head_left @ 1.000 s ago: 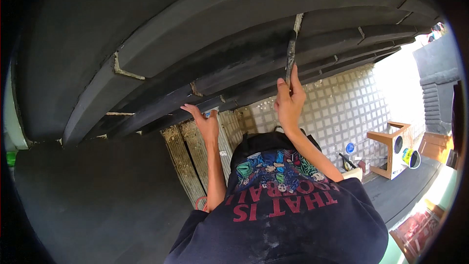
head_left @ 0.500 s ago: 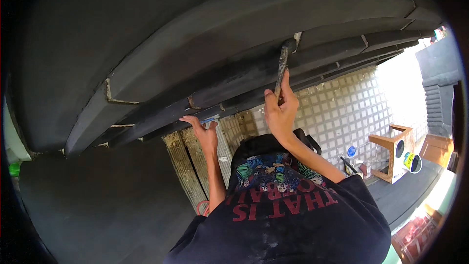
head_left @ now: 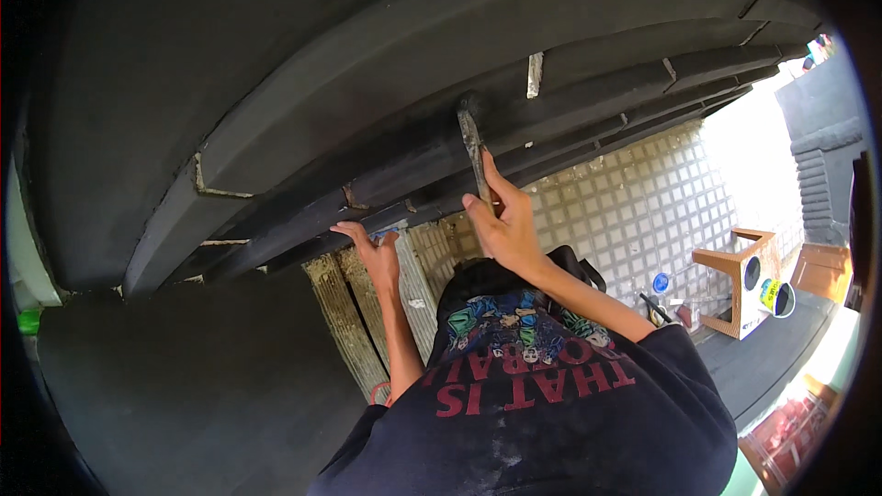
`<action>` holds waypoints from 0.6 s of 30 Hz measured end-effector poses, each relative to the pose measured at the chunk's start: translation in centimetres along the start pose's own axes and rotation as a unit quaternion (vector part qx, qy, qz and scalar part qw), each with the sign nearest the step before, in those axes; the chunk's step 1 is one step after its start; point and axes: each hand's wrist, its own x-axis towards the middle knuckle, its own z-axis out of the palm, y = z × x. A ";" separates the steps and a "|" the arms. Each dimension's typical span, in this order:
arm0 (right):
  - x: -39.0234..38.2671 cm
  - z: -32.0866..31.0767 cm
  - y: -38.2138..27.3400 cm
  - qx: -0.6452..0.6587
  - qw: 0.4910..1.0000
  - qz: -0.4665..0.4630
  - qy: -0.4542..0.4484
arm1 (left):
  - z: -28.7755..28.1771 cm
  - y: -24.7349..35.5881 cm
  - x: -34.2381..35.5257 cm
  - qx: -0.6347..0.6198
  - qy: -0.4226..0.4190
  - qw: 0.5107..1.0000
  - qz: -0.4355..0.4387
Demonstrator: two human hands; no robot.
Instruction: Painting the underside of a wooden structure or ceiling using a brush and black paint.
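Note:
A paint-smeared brush (head_left: 472,136) is gripped by its handle in my right hand (head_left: 510,228), fingers closed round it. Its dark bristle end presses on the face of a dark grey curved ledge (head_left: 395,152), left of a pale unpainted gap (head_left: 535,75). My left hand (head_left: 377,257) rests with fingers stretched and apart against the edge of a lower ledge, below a small notch. A bluish bit shows behind its thumb; I cannot make out what it is.
Several stepped dark ledges curve across above me. Below lies a tiled floor (head_left: 634,191). To the right stands a brown stool (head_left: 729,266) with a white paint bucket (head_left: 779,300) on it. A blue lid (head_left: 661,283) lies nearby. Ridged boards (head_left: 340,308) are beside my left arm.
My right hand has moved left along the ledge with the brush, away from the pale gap, which now shows more fully. The left hand stays at about the same place.

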 end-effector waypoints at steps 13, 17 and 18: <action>2.6 -10.5 -1.2 0.044 0.994 0.083 0.049 | -0.3 0.2 -0.2 -0.026 -0.016 0.999 -0.021; 3.4 -11.1 -0.2 0.019 0.992 0.047 0.114 | -0.4 -0.5 -0.1 -0.016 -0.010 1.000 -0.011; 3.6 -10.8 0.7 -0.012 0.990 0.003 0.138 | -0.4 -0.4 -0.1 -0.016 -0.012 1.000 -0.011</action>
